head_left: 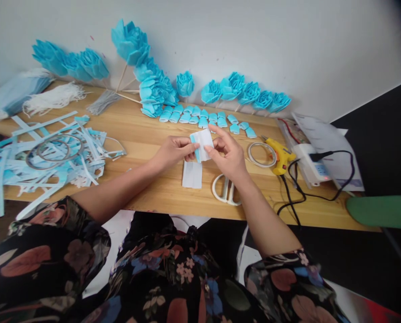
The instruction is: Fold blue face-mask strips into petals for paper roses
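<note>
Above the middle of the wooden table, I hold up a small white and light-blue piece of mask fabric (205,142). My left hand (179,149) pinches its left side between thumb and fingers. My right hand (229,152) grips the right edge, thumb in front and index finger along the top corner. Just below, a white rectangular piece of fabric (192,175) lies flat on the table. White-handled scissors (224,194) rest under my right wrist, their blades hidden by the hand and arm. Behind my hands lie rows of small folded blue pieces (203,122).
Blue fabric flowers (129,42) on sticks line the wall. Cut strips (48,157) heap at the left, near face masks (18,89), white cords (55,96) and grey wires (102,101). At right are a tape roll (262,144), yellow glue gun (278,157) and power strip (311,163) with black cables.
</note>
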Demonstrator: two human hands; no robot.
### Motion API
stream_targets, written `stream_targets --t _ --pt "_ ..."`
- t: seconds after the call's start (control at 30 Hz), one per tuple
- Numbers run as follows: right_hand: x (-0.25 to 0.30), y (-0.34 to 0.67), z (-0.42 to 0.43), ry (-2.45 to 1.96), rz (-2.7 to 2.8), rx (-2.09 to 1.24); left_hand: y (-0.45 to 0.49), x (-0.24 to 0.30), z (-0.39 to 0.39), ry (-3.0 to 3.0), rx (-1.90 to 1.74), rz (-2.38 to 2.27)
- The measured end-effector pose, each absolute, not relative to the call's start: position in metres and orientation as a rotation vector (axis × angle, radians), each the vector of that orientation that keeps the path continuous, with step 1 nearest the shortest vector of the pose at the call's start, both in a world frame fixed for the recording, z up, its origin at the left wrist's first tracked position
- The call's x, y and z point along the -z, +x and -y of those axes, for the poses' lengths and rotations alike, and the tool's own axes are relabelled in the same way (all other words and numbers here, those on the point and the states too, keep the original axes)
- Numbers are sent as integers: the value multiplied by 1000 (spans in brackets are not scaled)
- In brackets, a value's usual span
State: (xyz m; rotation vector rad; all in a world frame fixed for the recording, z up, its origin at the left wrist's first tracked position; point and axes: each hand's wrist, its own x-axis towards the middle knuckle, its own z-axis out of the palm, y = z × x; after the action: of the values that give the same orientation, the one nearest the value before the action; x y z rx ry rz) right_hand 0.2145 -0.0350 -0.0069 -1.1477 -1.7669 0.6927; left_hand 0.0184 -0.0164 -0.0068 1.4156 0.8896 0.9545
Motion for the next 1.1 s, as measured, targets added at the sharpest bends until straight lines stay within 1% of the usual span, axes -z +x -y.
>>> stream_targets --t 0.53,0.87,1.1 --pt "7 215 35 -1141 1782 -676 19 8 15 1405 -935 -923" --pt "6 213 37 -1135 1861 -813 21 11 19 1456 -1016 -911" --pt "9 213 37 -1138 1869 -769 23 7 22 1507 -1043 -885"
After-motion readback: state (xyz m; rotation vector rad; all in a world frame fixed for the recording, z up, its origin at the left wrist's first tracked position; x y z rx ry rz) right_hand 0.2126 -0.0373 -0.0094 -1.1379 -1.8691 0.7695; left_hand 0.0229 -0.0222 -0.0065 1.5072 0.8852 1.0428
